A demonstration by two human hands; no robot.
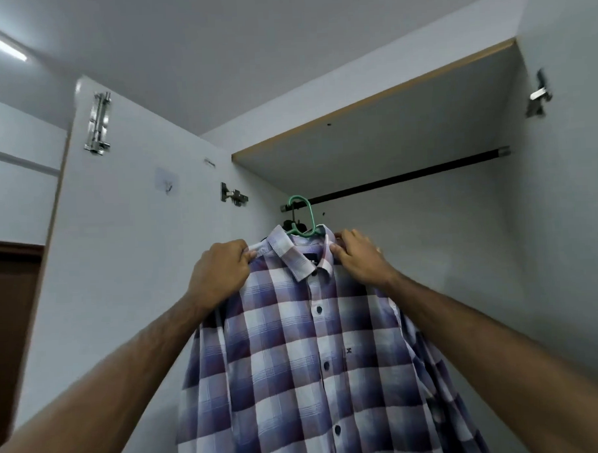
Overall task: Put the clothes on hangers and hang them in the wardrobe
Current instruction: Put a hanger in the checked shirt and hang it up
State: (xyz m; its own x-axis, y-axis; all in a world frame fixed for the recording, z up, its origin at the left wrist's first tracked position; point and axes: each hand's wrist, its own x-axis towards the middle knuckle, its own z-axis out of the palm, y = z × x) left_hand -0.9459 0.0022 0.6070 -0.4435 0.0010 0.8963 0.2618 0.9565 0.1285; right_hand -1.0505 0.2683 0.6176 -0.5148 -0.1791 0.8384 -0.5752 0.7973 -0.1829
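A blue, maroon and white checked shirt (296, 356) hangs on a green plastic hanger (304, 219), whose hook sits over the dark wardrobe rail (408, 177) at its left end. My left hand (220, 271) grips the shirt's left shoulder near the collar. My right hand (357, 254) pinches the right shoulder by the collar. The shirt's front faces me, buttoned. A dark hanger (292, 223) shows just behind the green hook.
The white wardrobe stands open, its left door (126, 216) swung out with a bolt latch (98, 123) and hinge (233, 195). A shelf board (371, 103) spans above the rail. The right wall carries another hinge (538, 94). The rail's right part is bare.
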